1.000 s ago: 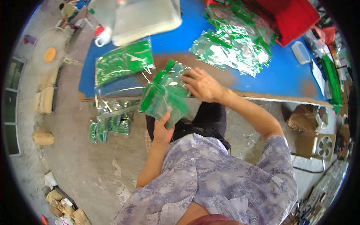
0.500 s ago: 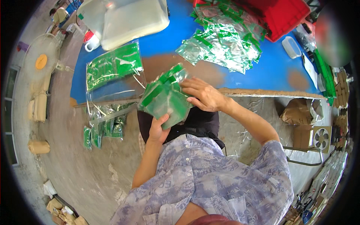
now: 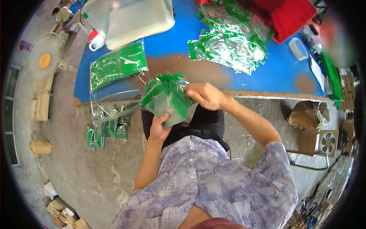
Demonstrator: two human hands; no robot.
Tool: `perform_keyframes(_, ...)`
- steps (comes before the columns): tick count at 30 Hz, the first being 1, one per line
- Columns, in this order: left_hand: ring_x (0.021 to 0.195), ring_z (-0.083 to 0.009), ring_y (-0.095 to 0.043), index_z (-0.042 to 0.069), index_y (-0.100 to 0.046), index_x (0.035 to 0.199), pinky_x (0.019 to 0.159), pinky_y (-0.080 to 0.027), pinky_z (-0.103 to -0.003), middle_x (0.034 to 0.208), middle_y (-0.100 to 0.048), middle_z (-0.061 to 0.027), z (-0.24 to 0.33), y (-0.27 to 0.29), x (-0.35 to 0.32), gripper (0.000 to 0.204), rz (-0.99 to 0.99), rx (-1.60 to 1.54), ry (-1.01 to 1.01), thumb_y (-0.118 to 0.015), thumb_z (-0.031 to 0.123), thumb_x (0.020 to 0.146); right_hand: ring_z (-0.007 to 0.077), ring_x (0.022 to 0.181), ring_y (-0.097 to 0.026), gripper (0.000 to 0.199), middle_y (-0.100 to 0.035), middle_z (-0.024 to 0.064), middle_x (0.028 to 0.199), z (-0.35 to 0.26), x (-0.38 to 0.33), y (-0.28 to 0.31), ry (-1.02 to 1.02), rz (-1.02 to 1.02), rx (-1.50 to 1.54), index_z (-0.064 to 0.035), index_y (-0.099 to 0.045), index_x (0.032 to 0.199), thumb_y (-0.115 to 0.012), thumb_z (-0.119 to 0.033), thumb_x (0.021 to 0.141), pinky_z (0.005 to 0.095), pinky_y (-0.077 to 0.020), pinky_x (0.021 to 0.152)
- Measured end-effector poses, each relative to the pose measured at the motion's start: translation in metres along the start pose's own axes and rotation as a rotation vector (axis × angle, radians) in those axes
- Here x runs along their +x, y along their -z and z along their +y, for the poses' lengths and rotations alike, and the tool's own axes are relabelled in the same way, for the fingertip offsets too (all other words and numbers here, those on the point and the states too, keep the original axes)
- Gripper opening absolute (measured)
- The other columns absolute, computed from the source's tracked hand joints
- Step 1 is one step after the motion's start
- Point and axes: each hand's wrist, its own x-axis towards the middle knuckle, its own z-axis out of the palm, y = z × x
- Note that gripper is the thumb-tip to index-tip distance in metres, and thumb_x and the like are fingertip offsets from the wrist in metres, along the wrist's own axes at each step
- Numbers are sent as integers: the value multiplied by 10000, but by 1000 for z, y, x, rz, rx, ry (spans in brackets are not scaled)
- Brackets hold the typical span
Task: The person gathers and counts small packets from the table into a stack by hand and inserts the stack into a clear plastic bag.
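The left hand (image 3: pixel 158 128) grips the lower edge of a stack of green-and-clear plastic bags (image 3: pixel 166 98) from beneath, thumb up against the front face, fingers closed around it. The right hand (image 3: pixel 206 95) comes in from the right and pinches the stack's upper right edge; its fingertips are hidden behind the bags. The stack is held tilted, fanned slightly at the top, in front of the person's lap and just below the near edge of the worktop (image 3: pixel 274 72).

On the blue worktop, a flat packet of green bags in a clear wrapper (image 3: pixel 118 65) lies to the left, near the edge. A loose heap of shiny green-and-clear bags (image 3: pixel 228 42) spreads to the upper right, partly overlapping a red crate (image 3: pixel 289 15) that is cut off by the picture's rim. A large translucent plastic container (image 3: pixel 129 17) stands at the top left, also cut off. A small clear lidded box (image 3: pixel 298 49) sits at the right. The paint is worn to brown in patches near the front edge.

Below the worktop's left end, more green bags in clear wrapping (image 3: pixel 108 124) hang or lie toward the concrete floor (image 3: pixel 76 164); which of these cannot be told. A standing fan (image 3: pixel 44 57) is at far left, cardboard boxes (image 3: pixel 305 114) at right. The person's patterned shirt (image 3: pixel 213 183) hides the lap and legs.
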Motion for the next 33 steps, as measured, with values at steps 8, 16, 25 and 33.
perform_keyframes(8, 1253, -275, -550, 16, -457, 1405, 1101, -428, -435, 1315, -585, -103, 3, 17, -21, 675, 39, -28, 0, -721, 63, 786, 423, 1433, -333, 934, -415, 264, 1503, 32, 14, -16, -162, 142, -762, 91, -415, 1428, -485, -685, 913, 532, -261, 1177)
perform_keyframes(16, 1244, -286, -565, 27, -491, 1385, 1103, -428, -462, 1316, -605, -102, 4, 35, -30, 688, -20, -121, 22, -756, 82, 751, 392, 1285, -462, 425, -542, 212, 1332, 20, 13, 9, -88, 316, -689, -35, -611, 1257, -562, -333, 957, 507, -394, 1056)
perform_keyframes(25, 1252, -277, -565, 34, -496, 1377, 1101, -449, -438, 1292, -612, -113, -31, 6, 4, 551, 58, -106, 98, -682, 76, 860, 428, 1068, -596, 316, -603, 235, 1151, 9, -2, 20, -260, 332, -118, 11, -636, 1166, -582, -177, 918, 470, -483, 951)
perform_keyframes(33, 1259, -268, -543, 52, -471, 1394, 1120, -400, -448, 1325, -579, -89, -27, 0, -3, 641, -85, -71, 104, -733, 103, 811, 461, 1401, -327, 685, -481, 288, 1355, 65, -51, 46, -514, 447, -912, -49, -502, 1402, -515, -569, 957, 671, -172, 1157)
